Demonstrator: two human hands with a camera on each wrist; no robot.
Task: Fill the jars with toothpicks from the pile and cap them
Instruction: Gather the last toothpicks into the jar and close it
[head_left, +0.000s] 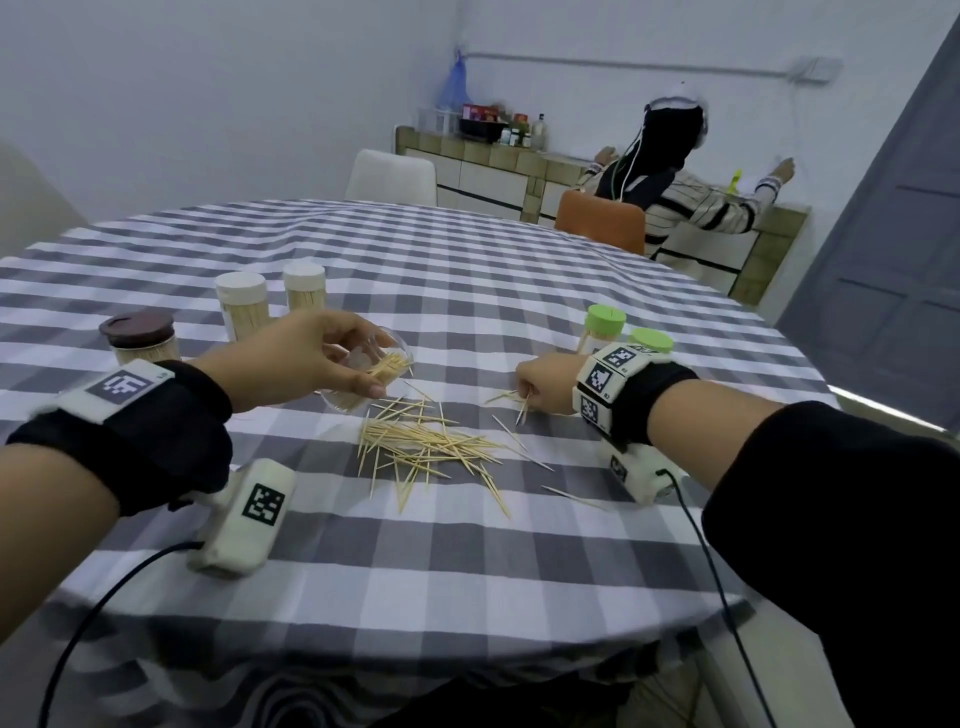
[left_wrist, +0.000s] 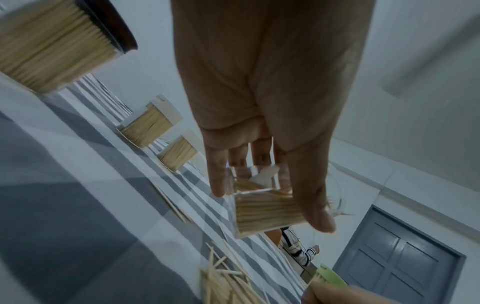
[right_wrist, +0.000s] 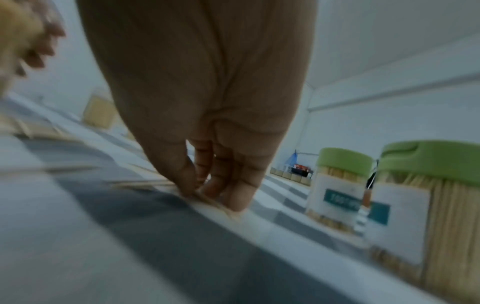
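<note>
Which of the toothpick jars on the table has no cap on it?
The clear jar held tilted in the left hand. The brown-lidded jar, two white-capped jars and two green-capped jars stand capped.

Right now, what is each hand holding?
Left hand: grips the clear jar, tilted, partly filled.
Right hand: pinches a few toothpicks against the tablecloth.

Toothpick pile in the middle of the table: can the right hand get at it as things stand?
Probably yes. The toothpick pile lies bare on the tablecloth, just to the left of the right hand, with nothing between them. That hand already pinches a few toothpicks, though, so it has little spare grip.
</note>
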